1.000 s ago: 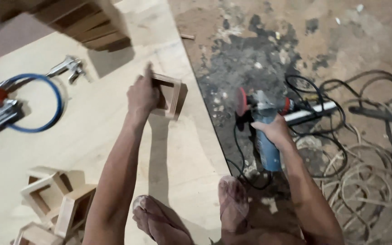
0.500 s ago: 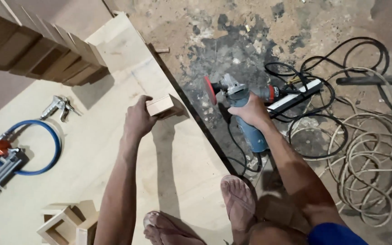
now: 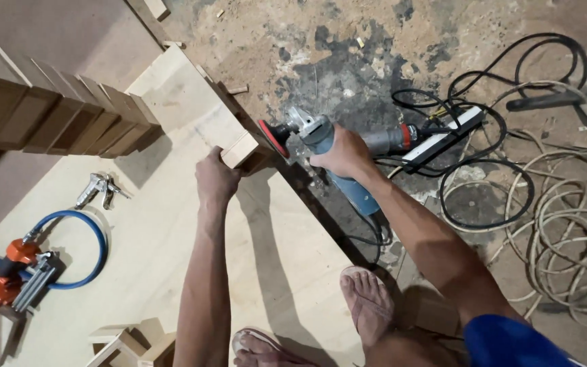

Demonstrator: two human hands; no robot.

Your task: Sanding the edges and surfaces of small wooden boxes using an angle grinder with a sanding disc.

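My left hand (image 3: 215,178) grips a small open wooden box (image 3: 242,151) at the right edge of a large plywood sheet (image 3: 171,238). My right hand (image 3: 341,153) holds a blue and grey angle grinder (image 3: 327,136) lifted over the dirt floor. Its red disc (image 3: 274,138) faces the box's right side and sits right beside it; whether they touch is unclear. My two feet in sandals (image 3: 368,306) rest at the sheet's near edge.
A row of wooden boxes (image 3: 56,115) stands at the far left. An orange nail gun (image 3: 8,278) with a blue hose (image 3: 83,234) and a metal air tool (image 3: 96,189) lie on the sheet. More small boxes (image 3: 130,343) sit near my feet. A power strip (image 3: 443,136) and coiled cables (image 3: 565,231) cover the floor on the right.
My right hand lifted the grinder off the floor and swung its disc up to the box. My left hand kept the box at the sheet's edge while the view shifted.
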